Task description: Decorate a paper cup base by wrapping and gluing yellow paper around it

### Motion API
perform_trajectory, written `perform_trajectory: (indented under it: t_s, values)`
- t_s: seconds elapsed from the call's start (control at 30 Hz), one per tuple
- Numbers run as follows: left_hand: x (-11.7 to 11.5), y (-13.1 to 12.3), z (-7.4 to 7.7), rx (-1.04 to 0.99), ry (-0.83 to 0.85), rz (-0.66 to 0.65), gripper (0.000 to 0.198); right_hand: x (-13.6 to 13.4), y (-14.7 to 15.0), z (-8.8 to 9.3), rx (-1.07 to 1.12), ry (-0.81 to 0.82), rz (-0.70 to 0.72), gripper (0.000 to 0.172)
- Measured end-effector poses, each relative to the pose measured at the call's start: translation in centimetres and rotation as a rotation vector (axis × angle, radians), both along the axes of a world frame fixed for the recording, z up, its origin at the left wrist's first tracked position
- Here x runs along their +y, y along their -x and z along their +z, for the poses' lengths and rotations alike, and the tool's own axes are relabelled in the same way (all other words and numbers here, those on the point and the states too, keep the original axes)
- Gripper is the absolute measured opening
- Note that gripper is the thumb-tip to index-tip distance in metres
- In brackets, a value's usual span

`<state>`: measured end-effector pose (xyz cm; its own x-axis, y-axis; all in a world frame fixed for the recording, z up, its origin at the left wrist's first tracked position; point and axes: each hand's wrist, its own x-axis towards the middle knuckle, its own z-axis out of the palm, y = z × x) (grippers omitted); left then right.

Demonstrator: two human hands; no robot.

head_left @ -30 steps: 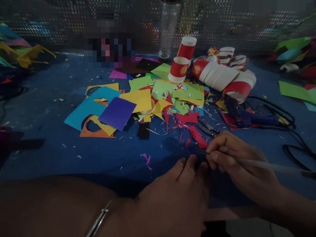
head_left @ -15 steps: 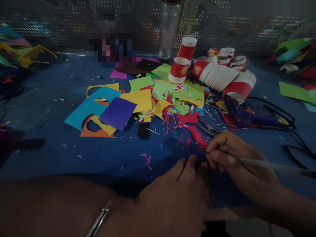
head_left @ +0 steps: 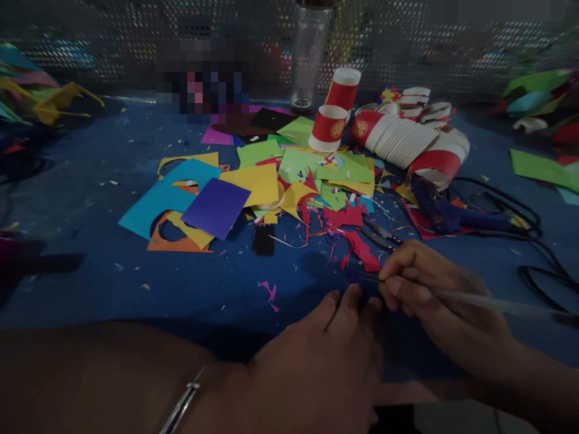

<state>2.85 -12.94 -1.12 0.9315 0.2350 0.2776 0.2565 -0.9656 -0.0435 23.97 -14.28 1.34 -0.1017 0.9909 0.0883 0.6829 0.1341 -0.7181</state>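
Compared with half a second ago, we see almost no change: both hands and the paper pieces keep their places. Our right hand [head_left: 434, 313] is closed in a pinch around a slim pen-like tool [head_left: 474, 299], its tip low over the blue table [head_left: 113, 295], just ahead of the left fingertips. Our left hand [head_left: 325, 337] lies back up, fingers extended and close together; its underside is hidden, so we cannot tell whether it grips anything. Red scraps [head_left: 364, 250] lie just beyond the tip.
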Motion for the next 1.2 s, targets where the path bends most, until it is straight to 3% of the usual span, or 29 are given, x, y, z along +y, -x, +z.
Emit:
perform_trajectory:
  t_s: [1.2]
  values:
    - [-0.01,0.03,0.23,0.072,0.023,-0.018,0.055,-0.17,-0.19,-0.31,0.044,0.059,-0.007,0.022]
